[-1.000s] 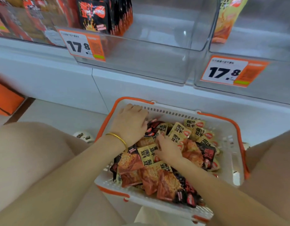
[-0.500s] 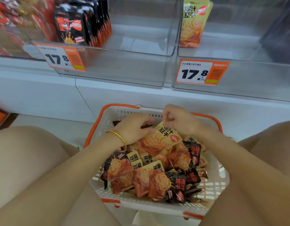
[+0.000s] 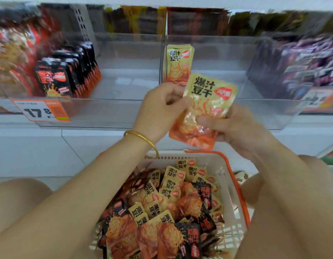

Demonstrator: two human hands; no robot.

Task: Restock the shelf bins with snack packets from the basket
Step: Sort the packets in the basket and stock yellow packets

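Above the white plastic basket with orange handles (image 3: pixel 224 165), in front of the shelf, both hands held a yellow-and-orange foil snack packet (image 3: pixel 205 109) upright, printed face toward the camera. The left hand (image 3: pixel 158 111) had its fingers curled, pinching the packet's left edge. The right hand (image 3: pixel 234 128) gripped the lower part, thumb across the front and fingers behind.

Just behind, a matching yellow packet (image 3: pixel 177 64) stood alone against the left wall of a clear plastic shelf bin (image 3: pixel 264 113). By my judgement, three things could go wrong:

- The slick foil could slip from so light a pinch and drop among the mixed packets below, or outside the basket.
- The neighbouring clear bin (image 3: pixel 105 113) held black packets (image 3: pixel 55 79), so a careless reach could misfile it.
- Set down loosely, it might topple the lone standing packet.
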